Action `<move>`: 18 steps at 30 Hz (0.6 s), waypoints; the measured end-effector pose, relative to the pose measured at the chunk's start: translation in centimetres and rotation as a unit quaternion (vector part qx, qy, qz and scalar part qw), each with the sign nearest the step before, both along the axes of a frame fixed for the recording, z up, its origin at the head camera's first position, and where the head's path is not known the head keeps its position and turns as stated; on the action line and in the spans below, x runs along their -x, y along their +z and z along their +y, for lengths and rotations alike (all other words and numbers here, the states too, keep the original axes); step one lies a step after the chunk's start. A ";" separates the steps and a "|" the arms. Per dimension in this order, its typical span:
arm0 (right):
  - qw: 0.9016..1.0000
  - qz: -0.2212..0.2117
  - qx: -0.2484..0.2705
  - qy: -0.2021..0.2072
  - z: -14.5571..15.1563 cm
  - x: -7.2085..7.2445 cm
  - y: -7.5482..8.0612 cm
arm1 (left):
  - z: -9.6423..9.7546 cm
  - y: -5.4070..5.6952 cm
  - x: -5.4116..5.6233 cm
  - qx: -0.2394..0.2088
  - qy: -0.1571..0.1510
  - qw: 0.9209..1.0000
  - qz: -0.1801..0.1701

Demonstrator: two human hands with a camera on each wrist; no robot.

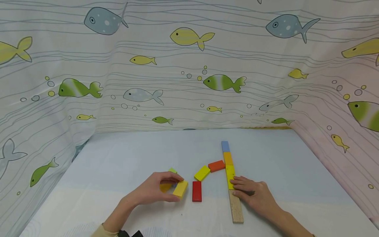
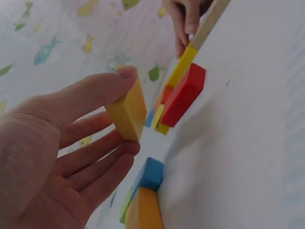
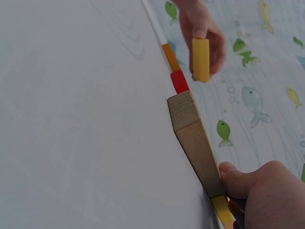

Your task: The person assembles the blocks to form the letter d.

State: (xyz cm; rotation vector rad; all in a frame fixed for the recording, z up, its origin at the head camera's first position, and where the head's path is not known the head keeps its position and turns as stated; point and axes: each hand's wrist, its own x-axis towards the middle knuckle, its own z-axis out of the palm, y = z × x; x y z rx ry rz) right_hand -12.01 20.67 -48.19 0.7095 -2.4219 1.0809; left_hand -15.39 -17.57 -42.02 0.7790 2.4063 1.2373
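My left hand (image 1: 148, 190) pinches a yellow block (image 1: 181, 189) between thumb and fingertips, held above the tabletop. My right hand (image 1: 257, 196) reaches in from the right, its fingers and thumb against the side of a straight row where a yellow block (image 1: 230, 171) meets a plain wooden block (image 1: 237, 210). Farther up that row come an orange block (image 1: 228, 158) and a blue block (image 1: 225, 146). Left of the row, an orange-red block (image 1: 216, 166), a yellow block (image 1: 202, 173) and a red block (image 1: 196, 191) form a bent line.
Partly hidden behind my left hand are an orange block (image 2: 143, 210), a blue block (image 2: 149, 174) and a green block (image 1: 172, 170). The pale tabletop (image 1: 142, 151) ends at a fish-print curtain (image 1: 183, 65) at the back and both sides.
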 end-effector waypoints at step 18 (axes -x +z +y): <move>1.000 0.007 -0.001 0.006 -0.1 0.0 0.1 | 2.1 -0.4 -1.9 0.005 -0.096 0.995 -0.024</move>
